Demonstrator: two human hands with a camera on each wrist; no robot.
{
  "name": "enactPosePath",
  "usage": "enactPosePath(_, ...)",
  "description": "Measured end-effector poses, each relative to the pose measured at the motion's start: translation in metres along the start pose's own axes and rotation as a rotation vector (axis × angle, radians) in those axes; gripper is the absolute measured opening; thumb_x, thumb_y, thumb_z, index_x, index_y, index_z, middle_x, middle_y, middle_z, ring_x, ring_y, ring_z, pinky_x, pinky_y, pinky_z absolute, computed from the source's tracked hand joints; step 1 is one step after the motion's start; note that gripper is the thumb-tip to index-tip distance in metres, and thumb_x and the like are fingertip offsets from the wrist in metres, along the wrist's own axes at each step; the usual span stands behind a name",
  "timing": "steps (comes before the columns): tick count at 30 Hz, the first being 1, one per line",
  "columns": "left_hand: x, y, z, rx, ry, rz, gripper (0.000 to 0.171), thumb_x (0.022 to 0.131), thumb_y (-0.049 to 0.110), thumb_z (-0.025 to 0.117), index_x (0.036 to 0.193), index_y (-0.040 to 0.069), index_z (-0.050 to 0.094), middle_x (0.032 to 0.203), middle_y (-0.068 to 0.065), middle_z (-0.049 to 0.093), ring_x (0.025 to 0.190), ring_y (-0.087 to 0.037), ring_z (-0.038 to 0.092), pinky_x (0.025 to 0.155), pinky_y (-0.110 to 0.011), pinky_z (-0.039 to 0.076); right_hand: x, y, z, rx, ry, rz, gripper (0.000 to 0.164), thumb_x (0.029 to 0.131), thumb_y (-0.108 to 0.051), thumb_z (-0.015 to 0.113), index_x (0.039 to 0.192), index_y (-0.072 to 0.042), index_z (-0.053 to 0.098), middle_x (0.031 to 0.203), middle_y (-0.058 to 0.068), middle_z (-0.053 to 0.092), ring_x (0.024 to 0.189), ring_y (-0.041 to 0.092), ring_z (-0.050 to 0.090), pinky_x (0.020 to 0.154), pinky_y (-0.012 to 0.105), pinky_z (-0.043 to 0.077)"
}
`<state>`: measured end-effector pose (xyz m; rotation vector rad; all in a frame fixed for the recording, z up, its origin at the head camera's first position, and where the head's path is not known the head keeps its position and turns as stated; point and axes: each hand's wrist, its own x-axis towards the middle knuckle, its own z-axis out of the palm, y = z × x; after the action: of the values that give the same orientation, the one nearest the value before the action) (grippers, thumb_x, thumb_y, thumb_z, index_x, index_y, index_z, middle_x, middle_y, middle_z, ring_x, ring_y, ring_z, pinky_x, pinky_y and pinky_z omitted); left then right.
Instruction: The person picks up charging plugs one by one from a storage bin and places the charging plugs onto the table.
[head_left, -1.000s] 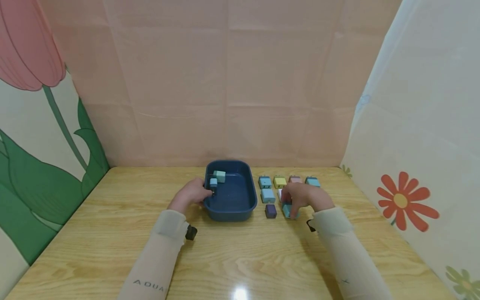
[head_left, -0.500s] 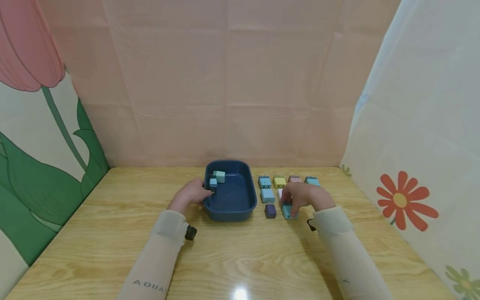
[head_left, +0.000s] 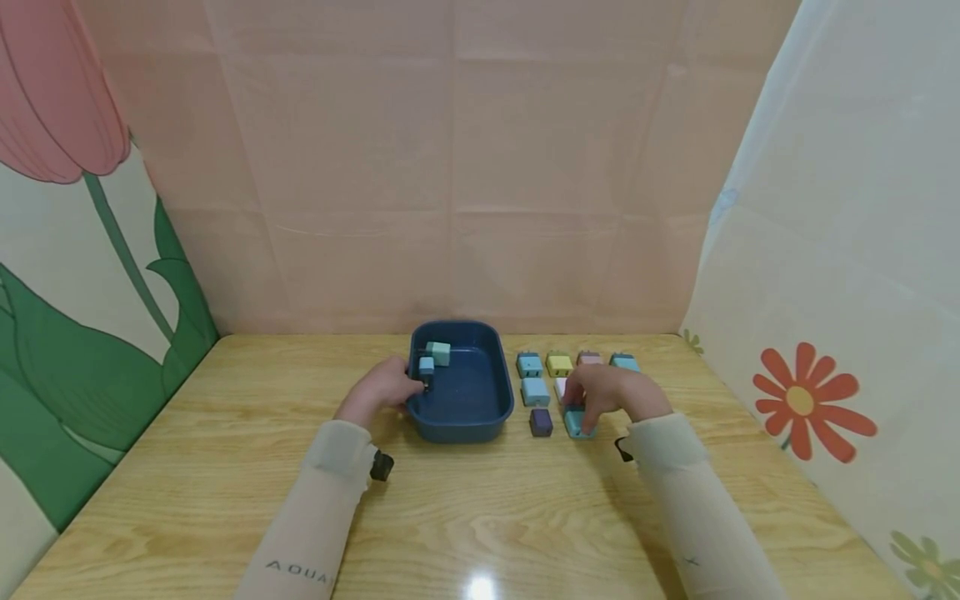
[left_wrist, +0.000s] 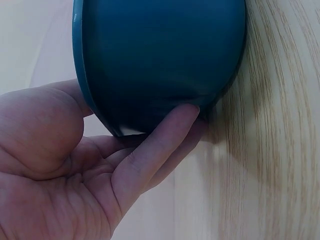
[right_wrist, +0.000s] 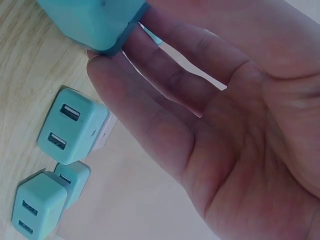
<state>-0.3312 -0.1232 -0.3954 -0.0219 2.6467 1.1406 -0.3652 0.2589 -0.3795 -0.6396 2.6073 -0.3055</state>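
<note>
In the head view my left hand (head_left: pixel 383 386) grips the left wall of a dark blue plastic basin (head_left: pixel 480 432). The left wrist view shows fingers under and along the outside of the basin (left_wrist: pixel 165 60), with the thumb partly hidden by its rim. My right hand (head_left: pixel 611 392) reaches down over a teal USB charger (head_left: pixel 576 424) on the table. Close up, the fingers and thumb hold this charger (right_wrist: pixel 97 25), which is cut off by the top edge of the right wrist view. Inside the basin lie a mint charger (head_left: pixel 439 353) and a small blue one (head_left: pixel 427 365).
Chargers stand in rows right of the basin: blue (head_left: pixel 529 364), yellow (head_left: pixel 558 363), pink (head_left: pixel 590 357), blue (head_left: pixel 626 362), light blue (head_left: pixel 536 392), and purple (head_left: pixel 541 422). A white one (head_left: pixel 559 388) is partly behind the right hand. A pink backdrop (head_left: pixel 450 167) closes the far edge.
Almost nothing moves. My left hand stays on the basin and my right hand stays at the teal charger, with only a very slight shift.
</note>
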Motion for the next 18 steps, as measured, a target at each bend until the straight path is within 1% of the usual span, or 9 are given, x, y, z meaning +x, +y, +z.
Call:
enactPosePath(5,-0.0004,0.0005,0.0001,-0.001,0.003,-0.005,0.029,0.108,0.016,0.063,0.127,-0.004,0.069,0.115,-0.018,0.077,0.09,-0.021,0.075,0.084,-0.037,0.065,0.0005,0.0008,0.0004,0.007,-0.002,0.008,0.052,0.078,-0.008,0.096,0.126,-0.009,0.077,0.127,0.01,0.077,0.118,0.029,0.071,0.101,0.05,0.062)
enactPosePath(9,-0.0014,0.0005,0.0,-0.008,0.0,-0.004,0.029,0.108,0.016,0.063,0.128,-0.004,0.069,0.116,-0.019,0.077,0.09,-0.021,0.075,0.086,-0.038,0.066,0.0009,0.0013,0.0002,0.002,-0.002,0.01,0.051,0.078,-0.008,0.096,0.126,-0.009,0.077,0.127,0.011,0.077,0.119,0.03,0.071,0.1,0.05,0.063)
enactPosePath(18,-0.0029,0.001,0.0006,0.005,-0.002,0.014,0.03,0.107,0.016,0.063,0.129,-0.004,0.069,0.117,-0.02,0.077,0.09,-0.022,0.074,0.085,-0.038,0.065,0.0006,0.0003,-0.0006,-0.013,-0.005,0.007,0.05,0.079,-0.008,0.095,0.126,-0.009,0.077,0.127,0.011,0.077,0.118,0.03,0.072,0.098,0.049,0.063)
